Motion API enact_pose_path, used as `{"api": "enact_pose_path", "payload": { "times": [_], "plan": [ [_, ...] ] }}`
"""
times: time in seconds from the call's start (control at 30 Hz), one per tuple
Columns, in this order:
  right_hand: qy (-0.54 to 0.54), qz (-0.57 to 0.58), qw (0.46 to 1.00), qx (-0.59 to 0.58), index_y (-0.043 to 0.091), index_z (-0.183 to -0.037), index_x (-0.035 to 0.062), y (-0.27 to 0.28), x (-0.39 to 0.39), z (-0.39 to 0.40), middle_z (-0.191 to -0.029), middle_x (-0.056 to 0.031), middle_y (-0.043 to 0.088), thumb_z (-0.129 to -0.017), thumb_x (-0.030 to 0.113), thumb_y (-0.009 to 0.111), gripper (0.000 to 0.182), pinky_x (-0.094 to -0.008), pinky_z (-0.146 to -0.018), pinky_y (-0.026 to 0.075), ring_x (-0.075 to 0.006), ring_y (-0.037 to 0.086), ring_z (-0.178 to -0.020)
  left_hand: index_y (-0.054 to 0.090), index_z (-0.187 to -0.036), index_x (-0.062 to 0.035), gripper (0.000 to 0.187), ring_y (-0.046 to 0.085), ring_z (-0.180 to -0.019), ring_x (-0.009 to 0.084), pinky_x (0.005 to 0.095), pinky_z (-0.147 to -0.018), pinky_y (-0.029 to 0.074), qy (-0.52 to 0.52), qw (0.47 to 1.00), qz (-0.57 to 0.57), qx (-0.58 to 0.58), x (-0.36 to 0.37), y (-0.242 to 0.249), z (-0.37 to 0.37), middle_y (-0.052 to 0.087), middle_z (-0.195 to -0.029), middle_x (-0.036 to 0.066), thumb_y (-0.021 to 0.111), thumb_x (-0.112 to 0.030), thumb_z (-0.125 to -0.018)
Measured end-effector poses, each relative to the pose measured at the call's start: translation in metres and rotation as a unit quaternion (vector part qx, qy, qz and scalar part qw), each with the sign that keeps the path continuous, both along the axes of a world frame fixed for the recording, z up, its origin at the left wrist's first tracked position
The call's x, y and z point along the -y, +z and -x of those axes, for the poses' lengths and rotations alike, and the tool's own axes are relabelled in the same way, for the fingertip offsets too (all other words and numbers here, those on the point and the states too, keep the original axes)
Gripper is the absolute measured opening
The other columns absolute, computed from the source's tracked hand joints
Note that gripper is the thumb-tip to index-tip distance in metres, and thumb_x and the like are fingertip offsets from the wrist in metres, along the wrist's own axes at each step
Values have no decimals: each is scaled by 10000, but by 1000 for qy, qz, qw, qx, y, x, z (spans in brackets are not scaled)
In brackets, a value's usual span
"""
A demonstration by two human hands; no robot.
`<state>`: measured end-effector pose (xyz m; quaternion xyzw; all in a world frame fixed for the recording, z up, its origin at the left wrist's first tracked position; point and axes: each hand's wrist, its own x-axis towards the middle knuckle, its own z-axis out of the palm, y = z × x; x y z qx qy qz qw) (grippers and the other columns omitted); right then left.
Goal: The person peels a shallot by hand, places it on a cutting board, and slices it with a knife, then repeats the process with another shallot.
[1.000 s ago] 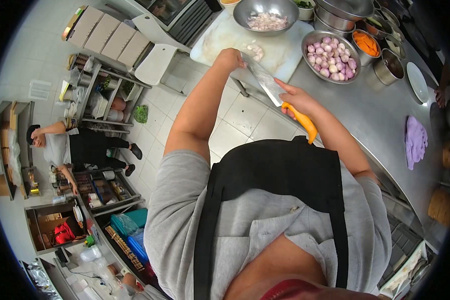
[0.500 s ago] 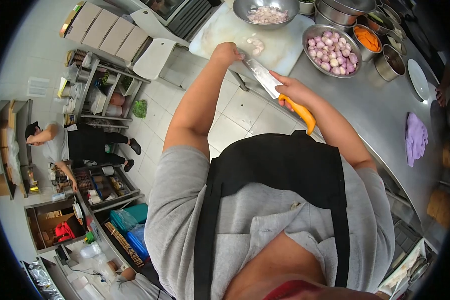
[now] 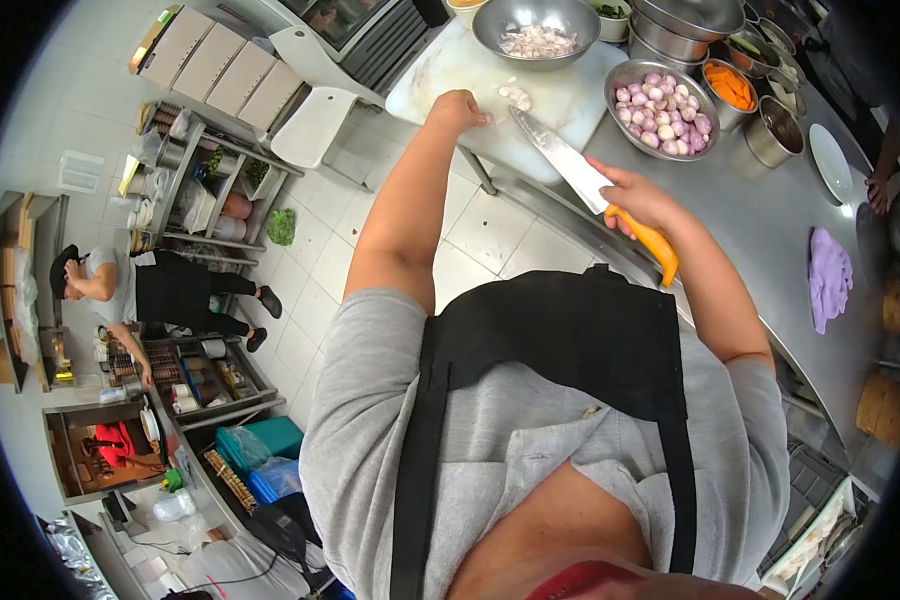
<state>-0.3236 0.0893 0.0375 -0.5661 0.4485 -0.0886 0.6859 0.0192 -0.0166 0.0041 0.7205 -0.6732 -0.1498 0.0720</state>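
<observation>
My right hand [image 3: 638, 198] is wrapped round the yellow handle of a kitchen knife [image 3: 570, 168]. The broad blade points toward the cutting board [image 3: 425, 88], its tip close to a small pile of cut shallot [image 3: 516, 97]. My left hand [image 3: 457, 112] is closed at the board's near edge, left of the knife tip and apart from it; what its fingers hold, if anything, is too small to make out. Behind the pile, a metal bowl [image 3: 490, 35] holds chopped shallot. A second bowl [image 3: 612, 100], full of whole peeled shallots [image 3: 662, 115], stands to the right.
Cut orange vegetable [image 3: 730, 86], several metal pots [image 3: 774, 135], a white plate [image 3: 830, 165] and a purple cloth [image 3: 830, 278] are on the steel counter [image 3: 740, 215]. Another person [image 3: 170, 285] stands by shelves at the left. A co-worker's hand [image 3: 878, 192] shows at far right.
The knife has moved right and away from my left hand, which was near the blade's tip before. My left hand stays closed near the board's edge.
</observation>
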Motion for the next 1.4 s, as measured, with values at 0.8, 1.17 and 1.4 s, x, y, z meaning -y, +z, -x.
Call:
{"api": "enact_pose_path", "payload": {
  "times": [0.8, 1.17, 1.4],
  "plan": [
    [-38, -2, 998, 50, 257, -1442, 247, -22, -2, -57, -628, -68, 546, -924, 190, 437, 552, -247, -405, 406, -99, 454, -403, 652, -682, -83, 307, 616, -678, 179, 306, -637, 468, -123, 992, -42, -4, 27, 1, -11, 657, -707, 69, 828, -325, -614],
    [-18, -5, 999, 50, 227, -1450, 257, -29, -5, -68, -643, -67, 535, -920, 176, 408, 566, -268, -418, 422, -116, 467, -438, 644, -725, -76, 301, 604, -711, 195, 331, -646, 469, -87, 996, -31, -1, 14, 7, -4, 654, -743, 76, 823, -289, -611],
    [-14, 1, 1000, 12, 232, -1445, 297, -19, 0, -74, -639, -71, 535, -910, 152, 401, 579, -274, -426, 426, -120, 463, -439, 624, -706, -63, 296, 604, -689, 211, 332, -631, 466, -85, 996, 0, -9, 10, 1, -8, 651, -722, 84, 806, -286, -640]
  ]
}}
